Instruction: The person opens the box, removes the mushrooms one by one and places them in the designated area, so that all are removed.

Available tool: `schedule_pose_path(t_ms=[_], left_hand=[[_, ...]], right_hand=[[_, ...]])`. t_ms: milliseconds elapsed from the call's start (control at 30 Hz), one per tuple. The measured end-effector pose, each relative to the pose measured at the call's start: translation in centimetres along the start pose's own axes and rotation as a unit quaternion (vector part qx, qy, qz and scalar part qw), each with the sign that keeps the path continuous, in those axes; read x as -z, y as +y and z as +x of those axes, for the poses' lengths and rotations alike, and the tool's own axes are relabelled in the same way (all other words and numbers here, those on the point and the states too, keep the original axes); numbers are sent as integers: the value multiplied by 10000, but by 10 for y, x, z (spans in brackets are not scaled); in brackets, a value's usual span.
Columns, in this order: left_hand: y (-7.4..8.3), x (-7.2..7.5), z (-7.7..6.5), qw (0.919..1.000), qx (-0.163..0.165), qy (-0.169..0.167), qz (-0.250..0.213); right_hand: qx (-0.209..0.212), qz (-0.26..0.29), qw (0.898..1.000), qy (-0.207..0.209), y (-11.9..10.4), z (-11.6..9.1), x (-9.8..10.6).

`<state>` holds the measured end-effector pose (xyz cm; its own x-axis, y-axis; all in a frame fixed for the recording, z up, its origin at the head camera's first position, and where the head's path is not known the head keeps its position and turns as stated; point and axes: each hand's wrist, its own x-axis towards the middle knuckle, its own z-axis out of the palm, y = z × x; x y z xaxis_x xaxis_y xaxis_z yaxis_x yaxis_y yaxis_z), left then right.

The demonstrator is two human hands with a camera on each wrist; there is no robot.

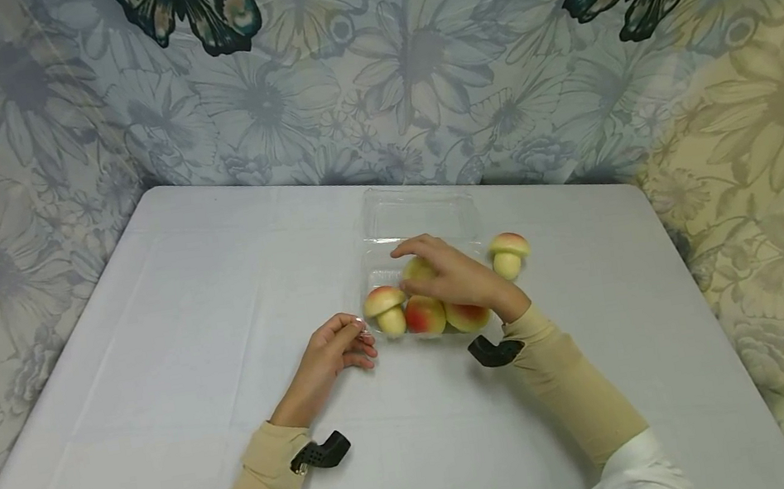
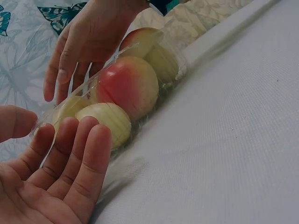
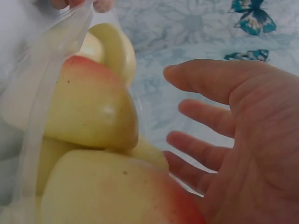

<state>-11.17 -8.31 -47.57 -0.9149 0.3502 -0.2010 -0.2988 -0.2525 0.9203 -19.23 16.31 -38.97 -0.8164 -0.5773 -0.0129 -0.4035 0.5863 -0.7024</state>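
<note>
A clear plastic clamshell container [image 1: 364,269] lies with its lid folded back on the far side. Thumb and forefinger of my left hand [image 1: 328,354] pinch its near-left corner, the other fingers curved loosely outside it. Inside sit a toy mushroom [image 1: 391,322] at the left, red-and-yellow peaches [image 1: 425,316] along the front, and a yellow piece [image 1: 416,269] behind, partly covered by my right hand [image 1: 452,274]. That hand hovers over the container with fingers spread; in the right wrist view its palm holds nothing, beside a peach [image 3: 93,102].
Another toy mushroom [image 1: 509,254] with a reddish cap stands on the white table [image 1: 215,269], just right of the container. The raised lid [image 1: 420,214] lies toward the table's back edge, close to a flower-patterned wall [image 1: 427,64] with butterflies.
</note>
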Motion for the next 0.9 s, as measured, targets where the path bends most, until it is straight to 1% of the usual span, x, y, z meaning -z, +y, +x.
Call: schedule_pose_path(t_ms=[333,900], left_hand=[[0,0,0,10000,12,26,25],[-2,2,-1,9999,-18,-93,53]], right_hand=[[-211,-16,9998,-5,8,-2,2],[-287,95,9995,-51,14,-3,4]])
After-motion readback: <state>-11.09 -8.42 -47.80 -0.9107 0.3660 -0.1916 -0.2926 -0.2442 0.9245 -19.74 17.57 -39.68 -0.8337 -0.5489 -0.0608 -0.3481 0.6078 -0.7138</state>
